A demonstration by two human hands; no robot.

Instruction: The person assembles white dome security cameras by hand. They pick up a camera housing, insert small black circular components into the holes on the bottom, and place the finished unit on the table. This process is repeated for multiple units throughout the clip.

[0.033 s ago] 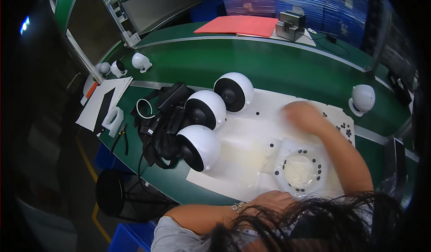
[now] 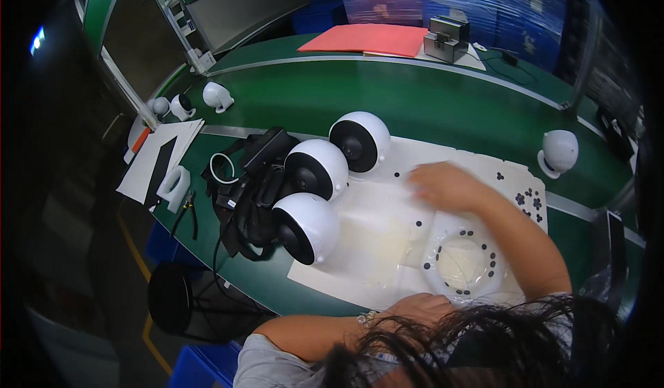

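My right hand (image 2: 446, 186) hovers over the white sheet (image 2: 373, 211), beside a small black dot (image 2: 397, 175). Motion smears its fingers, so whether it holds anything is unclear. My left hand (image 2: 420, 308) rests at the near edge of a white ring (image 2: 434, 277) with small black dots around it; its fingers are mostly hidden by hair. Another small black dot (image 2: 418, 224) lies just left of the ring. Three white ball-shaped cameras with black fronts stand to the left: a far one (image 2: 374, 137), a middle one (image 2: 331, 156) and a near one (image 2: 319, 227).
Black straps and gear (image 2: 256, 194) lie left of the cameras, with pliers (image 2: 191, 220) beyond. Clusters of black dots (image 2: 529, 200) sit at the sheet's right side. A smaller white camera (image 2: 559, 151) stands far right. Behind are a red sheet (image 2: 366, 39) and a metal box (image 2: 445, 45).
My right hand has moved left across the sheet, away from the clusters of black dots and toward the single dot. My left hand stays where it was.
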